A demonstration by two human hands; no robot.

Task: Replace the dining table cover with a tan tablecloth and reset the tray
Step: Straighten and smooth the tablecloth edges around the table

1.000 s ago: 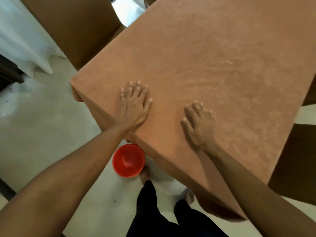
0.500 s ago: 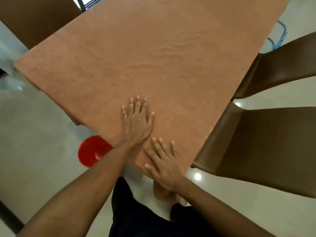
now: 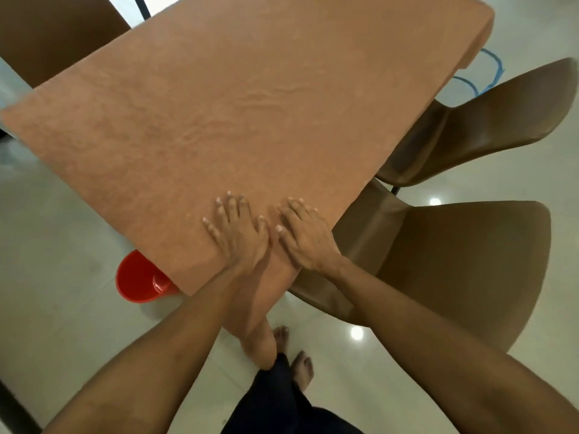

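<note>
The tan tablecloth covers the whole dining table and hangs over its edges, with small ripples near the middle. My left hand lies flat on the cloth near the table's near corner, fingers spread. Right beside it, my right hand also rests palm-down on the cloth, close to the right edge. Neither hand holds anything. No tray is in view.
Two brown chairs stand against the table's right side, and another brown chair at the far left. A red bucket sits on the floor under the near edge. My bare feet are on the pale tile floor.
The view has swung toward the table's near right corner. My right hand slid up onto the cloth beside my left hand, and both hands now lie close together near the corner.
</note>
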